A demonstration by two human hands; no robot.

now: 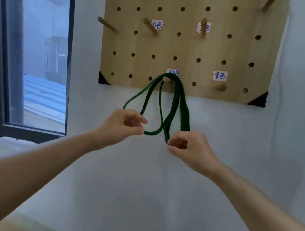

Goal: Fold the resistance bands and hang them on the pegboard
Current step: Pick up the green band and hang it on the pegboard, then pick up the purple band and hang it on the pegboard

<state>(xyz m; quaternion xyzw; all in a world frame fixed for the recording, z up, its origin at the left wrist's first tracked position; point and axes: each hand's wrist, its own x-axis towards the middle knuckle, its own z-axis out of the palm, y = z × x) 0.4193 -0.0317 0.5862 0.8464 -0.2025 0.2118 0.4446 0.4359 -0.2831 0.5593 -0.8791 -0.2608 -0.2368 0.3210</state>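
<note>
Green resistance band (185, 119) is hanging in loops over a wooden peg (166, 79) on the bottom row of the pegboard (239, 49), up above and between both sets of fingertips. Left hand (123, 124) is pinching one low loop between thumb and forefinger. Right hand (194, 150) is pinching the neighbouring loop with curled fingers, just right of the left fingertips. The labels are handwritten in blue with red borders. The purple label (220, 75), up and right of the right fingers, is reading 紫色. The label (172, 71) right above the band's peg is half covered, so I can't read it. Another label (157, 24), higher up above the left fingers, is looking like 红色, but it's a bit blurry.
</note>
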